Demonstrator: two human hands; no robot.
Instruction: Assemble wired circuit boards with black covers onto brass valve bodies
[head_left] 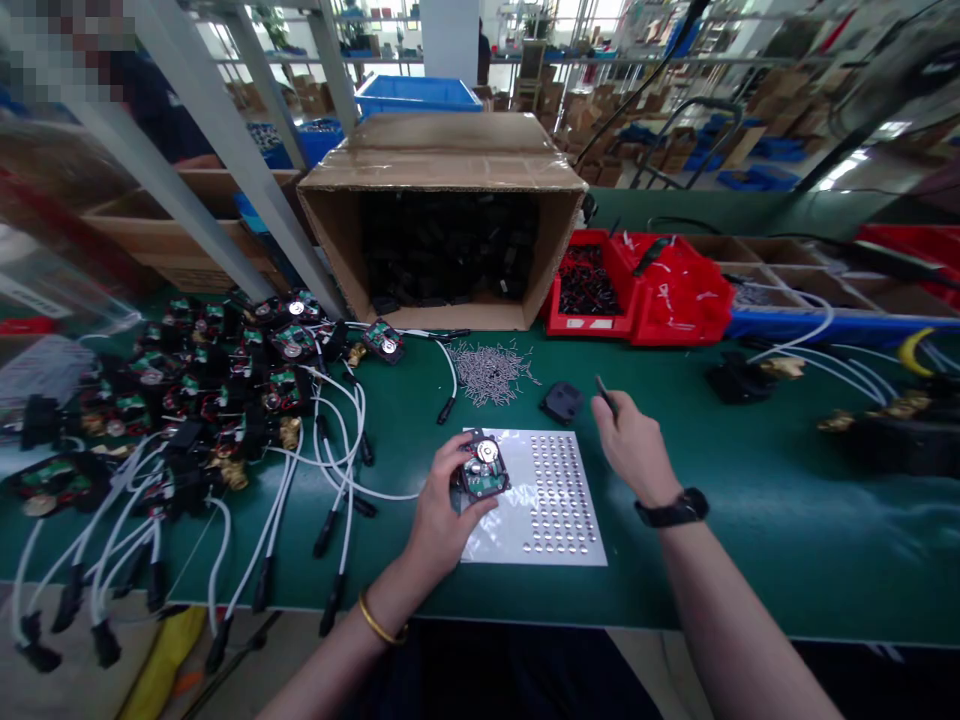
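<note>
My left hand grips an open black housing with a green circuit board and a round silver disc on it. It is held over the left part of a white sheet that carries rows of small silver discs. A white cable runs from near the housing toward the left. My right hand is closed around a slim dark tool, whose kind I cannot make out; its tip points up and left. Just left of that hand lies a black square cover.
A heap of screws lies behind the sheet. Many open housings with white cables crowd the left. At the back stand a cardboard box of black parts and red bins. Assembled units lie at the right.
</note>
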